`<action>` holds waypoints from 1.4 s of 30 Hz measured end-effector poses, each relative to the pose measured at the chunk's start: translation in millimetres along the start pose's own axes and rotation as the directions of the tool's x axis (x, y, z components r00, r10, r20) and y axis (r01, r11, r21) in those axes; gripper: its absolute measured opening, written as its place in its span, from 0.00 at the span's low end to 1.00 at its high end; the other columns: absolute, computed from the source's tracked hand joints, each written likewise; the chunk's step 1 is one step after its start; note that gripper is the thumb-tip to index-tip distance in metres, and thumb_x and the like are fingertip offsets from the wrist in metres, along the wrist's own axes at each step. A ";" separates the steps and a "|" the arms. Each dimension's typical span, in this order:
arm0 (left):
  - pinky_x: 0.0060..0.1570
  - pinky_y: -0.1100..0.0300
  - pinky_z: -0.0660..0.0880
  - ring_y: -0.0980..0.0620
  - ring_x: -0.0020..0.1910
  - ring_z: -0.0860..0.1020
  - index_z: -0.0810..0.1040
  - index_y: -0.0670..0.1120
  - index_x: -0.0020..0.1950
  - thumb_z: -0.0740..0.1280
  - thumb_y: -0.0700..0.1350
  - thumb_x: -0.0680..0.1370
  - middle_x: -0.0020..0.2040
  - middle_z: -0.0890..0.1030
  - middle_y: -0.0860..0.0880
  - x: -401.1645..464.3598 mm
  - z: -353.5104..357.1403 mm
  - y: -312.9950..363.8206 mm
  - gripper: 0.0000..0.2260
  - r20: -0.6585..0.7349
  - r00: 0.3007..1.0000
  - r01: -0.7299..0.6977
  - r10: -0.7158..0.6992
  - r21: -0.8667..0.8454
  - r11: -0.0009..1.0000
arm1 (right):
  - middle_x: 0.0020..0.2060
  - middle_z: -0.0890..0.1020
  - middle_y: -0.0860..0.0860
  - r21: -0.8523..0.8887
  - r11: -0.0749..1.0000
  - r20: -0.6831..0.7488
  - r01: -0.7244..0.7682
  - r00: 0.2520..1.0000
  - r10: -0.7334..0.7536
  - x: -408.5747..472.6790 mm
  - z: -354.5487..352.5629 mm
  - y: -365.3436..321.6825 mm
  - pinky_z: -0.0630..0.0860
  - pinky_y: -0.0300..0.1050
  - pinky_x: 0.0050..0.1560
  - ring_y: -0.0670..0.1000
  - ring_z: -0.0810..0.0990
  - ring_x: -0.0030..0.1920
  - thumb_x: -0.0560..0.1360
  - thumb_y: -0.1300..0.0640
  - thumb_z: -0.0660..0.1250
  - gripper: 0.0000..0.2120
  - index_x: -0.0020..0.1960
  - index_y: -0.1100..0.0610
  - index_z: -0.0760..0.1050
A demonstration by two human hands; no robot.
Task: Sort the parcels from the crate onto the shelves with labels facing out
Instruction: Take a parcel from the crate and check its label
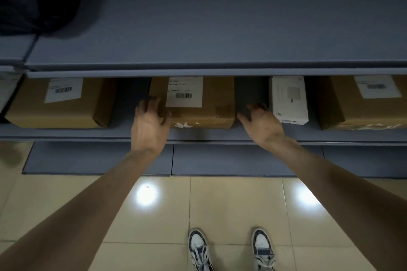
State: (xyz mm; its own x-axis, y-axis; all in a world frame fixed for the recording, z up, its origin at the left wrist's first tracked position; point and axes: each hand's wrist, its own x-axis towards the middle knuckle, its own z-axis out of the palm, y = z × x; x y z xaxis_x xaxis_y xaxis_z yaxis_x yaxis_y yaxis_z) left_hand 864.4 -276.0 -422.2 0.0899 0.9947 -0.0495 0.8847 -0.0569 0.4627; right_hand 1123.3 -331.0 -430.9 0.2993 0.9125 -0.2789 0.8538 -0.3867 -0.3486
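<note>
I judge the step in hand to be seating the middle cardboard parcel [199, 103] on the grey shelf [132, 133], between a brown box [59, 103] and a white box [289, 100], its barcode label [184, 92] facing out. My left hand [149, 125] curls round its left front corner; my right hand [262, 123] hangs spread beside its right end, gripping nothing. Next move: square the parcel, release, then return to the crate, which is not in view.
</note>
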 end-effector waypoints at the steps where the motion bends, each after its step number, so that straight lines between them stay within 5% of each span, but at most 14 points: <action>1: 0.61 0.47 0.76 0.42 0.69 0.70 0.67 0.47 0.74 0.64 0.50 0.82 0.72 0.67 0.42 -2.9 4.5 10.4 0.21 0.004 0.998 -0.056 0.056 0.022 0.998 | 0.60 0.76 0.59 -0.022 1.000 -0.003 -0.002 1.000 0.002 -0.9 -5.8 11.3 0.72 0.46 0.48 0.58 0.77 0.58 0.82 0.45 0.56 0.22 0.68 0.58 0.71; 9: 0.63 0.50 0.75 0.44 0.66 0.73 0.72 0.44 0.72 0.62 0.47 0.83 0.69 0.73 0.43 -35.0 79.9 134.1 0.18 0.093 0.961 -0.256 0.259 -0.049 0.965 | 0.62 0.74 0.60 -0.046 0.997 0.011 -0.070 0.997 0.070 -6.2 -44.1 121.4 0.77 0.53 0.58 0.60 0.76 0.60 0.81 0.46 0.59 0.21 0.67 0.60 0.71; 15: 0.68 0.53 0.69 0.44 0.71 0.68 0.63 0.46 0.79 0.62 0.50 0.83 0.73 0.69 0.42 -51.0 138.9 195.3 0.24 0.252 0.955 -0.123 0.157 -0.145 0.982 | 0.59 0.77 0.60 0.107 0.985 0.069 -0.132 0.990 0.125 8.3 -40.8 171.4 0.77 0.54 0.57 0.60 0.77 0.58 0.81 0.47 0.60 0.19 0.62 0.62 0.72; 19: 0.69 0.54 0.67 0.44 0.73 0.67 0.60 0.47 0.81 0.63 0.49 0.83 0.75 0.67 0.43 -42.7 173.7 208.0 0.27 0.322 0.942 -0.029 0.098 -0.213 0.977 | 0.58 0.77 0.61 0.234 0.956 0.086 -0.175 0.983 0.159 20.0 -22.8 181.0 0.75 0.56 0.59 0.61 0.77 0.57 0.81 0.48 0.60 0.19 0.61 0.63 0.72; 27: 0.64 0.60 0.70 0.45 0.69 0.72 0.57 0.50 0.81 0.63 0.46 0.83 0.73 0.69 0.43 -37.4 209.7 211.2 0.28 0.312 0.938 -0.067 0.153 -0.269 0.961 | 0.65 0.67 0.59 0.169 0.978 0.056 -0.121 0.992 0.113 29.6 -6.2 186.7 0.65 0.54 0.66 0.60 0.65 0.66 0.82 0.47 0.56 0.20 0.64 0.61 0.71; 31: 0.61 0.63 0.71 0.46 0.66 0.75 0.60 0.48 0.81 0.62 0.47 0.83 0.72 0.70 0.44 -47.0 203.7 206.9 0.26 0.293 0.940 -0.091 0.173 -0.272 0.958 | 0.65 0.68 0.60 0.187 0.974 0.039 -0.125 0.992 0.120 20.6 -4.6 183.9 0.65 0.53 0.65 0.61 0.65 0.65 0.82 0.49 0.56 0.19 0.63 0.62 0.72; 35: 0.62 0.57 0.75 0.47 0.63 0.76 0.58 0.50 0.81 0.62 0.48 0.84 0.73 0.69 0.46 -69.1 195.4 201.0 0.27 0.311 0.939 -0.057 0.148 -0.283 0.957 | 0.65 0.70 0.59 0.265 0.956 0.058 -0.123 0.992 0.112 -0.9 -0.9 182.2 0.67 0.53 0.64 0.60 0.66 0.63 0.82 0.51 0.57 0.17 0.59 0.62 0.76; 42: 0.65 0.64 0.66 0.51 0.71 0.69 0.59 0.49 0.81 0.59 0.49 0.85 0.75 0.67 0.50 -88.0 190.4 204.4 0.25 0.335 0.937 0.029 0.101 -0.363 0.931 | 0.58 0.76 0.58 0.407 0.902 -0.005 -0.142 0.987 0.158 -21.1 3.8 180.4 0.73 0.54 0.59 0.59 0.72 0.59 0.82 0.53 0.59 0.14 0.60 0.61 0.75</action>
State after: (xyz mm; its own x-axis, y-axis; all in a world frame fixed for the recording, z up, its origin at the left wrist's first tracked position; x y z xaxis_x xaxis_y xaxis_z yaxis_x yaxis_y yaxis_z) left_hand 1124.4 -391.4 -491.8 0.3268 0.8975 -0.2960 0.6607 0.0070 0.7506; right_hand 1269.4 -420.4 -491.3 0.4326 0.8407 -0.3256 0.5547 -0.5329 -0.6389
